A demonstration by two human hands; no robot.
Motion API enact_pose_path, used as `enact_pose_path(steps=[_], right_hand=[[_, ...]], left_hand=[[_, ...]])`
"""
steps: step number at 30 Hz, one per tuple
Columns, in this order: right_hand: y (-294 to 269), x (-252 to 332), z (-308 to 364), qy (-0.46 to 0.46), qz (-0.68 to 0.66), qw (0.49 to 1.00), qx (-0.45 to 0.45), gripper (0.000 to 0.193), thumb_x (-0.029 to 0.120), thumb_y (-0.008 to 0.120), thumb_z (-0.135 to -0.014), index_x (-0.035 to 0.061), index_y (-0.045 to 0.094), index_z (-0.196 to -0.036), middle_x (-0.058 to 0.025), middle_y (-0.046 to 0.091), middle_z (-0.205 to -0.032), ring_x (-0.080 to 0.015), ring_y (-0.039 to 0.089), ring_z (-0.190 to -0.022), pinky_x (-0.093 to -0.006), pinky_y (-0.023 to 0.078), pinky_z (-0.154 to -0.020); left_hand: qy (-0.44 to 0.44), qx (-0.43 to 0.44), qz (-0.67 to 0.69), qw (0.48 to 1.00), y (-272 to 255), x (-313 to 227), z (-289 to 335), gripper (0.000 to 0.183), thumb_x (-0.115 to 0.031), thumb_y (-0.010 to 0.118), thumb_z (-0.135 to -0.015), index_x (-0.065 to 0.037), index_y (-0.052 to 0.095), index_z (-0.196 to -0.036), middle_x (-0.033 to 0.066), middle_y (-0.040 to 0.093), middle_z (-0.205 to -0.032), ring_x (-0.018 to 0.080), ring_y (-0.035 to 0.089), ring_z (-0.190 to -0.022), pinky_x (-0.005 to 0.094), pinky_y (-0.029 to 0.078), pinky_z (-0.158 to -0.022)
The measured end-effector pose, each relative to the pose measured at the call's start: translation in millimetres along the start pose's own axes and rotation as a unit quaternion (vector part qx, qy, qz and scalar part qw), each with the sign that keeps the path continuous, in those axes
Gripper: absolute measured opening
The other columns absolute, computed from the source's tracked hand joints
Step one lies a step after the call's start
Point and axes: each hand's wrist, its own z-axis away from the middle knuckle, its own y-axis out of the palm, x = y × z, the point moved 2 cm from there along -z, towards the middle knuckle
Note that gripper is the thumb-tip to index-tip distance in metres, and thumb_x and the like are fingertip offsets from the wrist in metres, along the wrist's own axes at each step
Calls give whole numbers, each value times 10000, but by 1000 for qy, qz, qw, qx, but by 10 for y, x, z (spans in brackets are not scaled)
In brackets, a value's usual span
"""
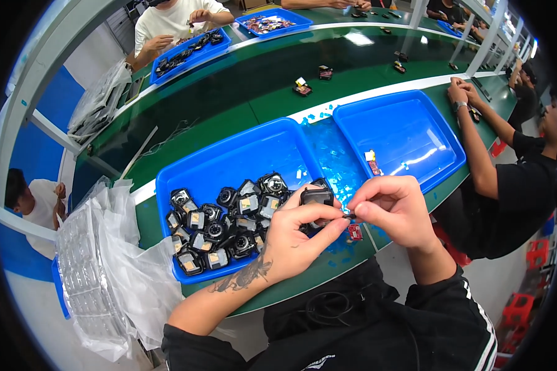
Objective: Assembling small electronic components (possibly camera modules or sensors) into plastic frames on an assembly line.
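My left hand (291,238) is closed around a black watch-like casing (317,196), held over the right edge of a blue tray (223,151). Close against it, my right hand (395,207) pinches thumb and fingertips together at the casing's right side. Whatever lies between those fingertips is too small to make out. Just below the fingers shows a small red circuit board (354,232); whether it hangs from the casing or lies on the bench I cannot tell. Many similar black casings (215,230) are heaped in the tray.
To the right, a second blue tray (408,133) holds a small red-and-white board (372,162). Blue film scraps (335,162) litter the bench between the trays. Clear plastic trays in wrapping (99,260) stand at left. Boards lie on the green belt (260,93). A co-worker (501,179) sits close at right.
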Motion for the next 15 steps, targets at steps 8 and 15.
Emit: enact_pose_path(steps=[8,15], right_hand=[[-32,36,-18,74,57,993,75,112,80,587,-947,-30,591,-926,-44,622,-850,-70,580,-809,-247,501,-694],[-152,-310,-264,-97,385,916,-62,63,37,583,-902,15,576,-961,-140,606,-825,-292,596,-736,-352,483,-691]], left_hand=[[31,-18,-80,996,14,-20,3,137,-54,747,-796,-38,726,-931,114,607,-1016,225,625,-909,317,506,-777],[70,-28,-104,992,56,-18,-48,122,-62,739,-808,-46,728,-928,98,606,-984,185,625,-794,289,503,-698]])
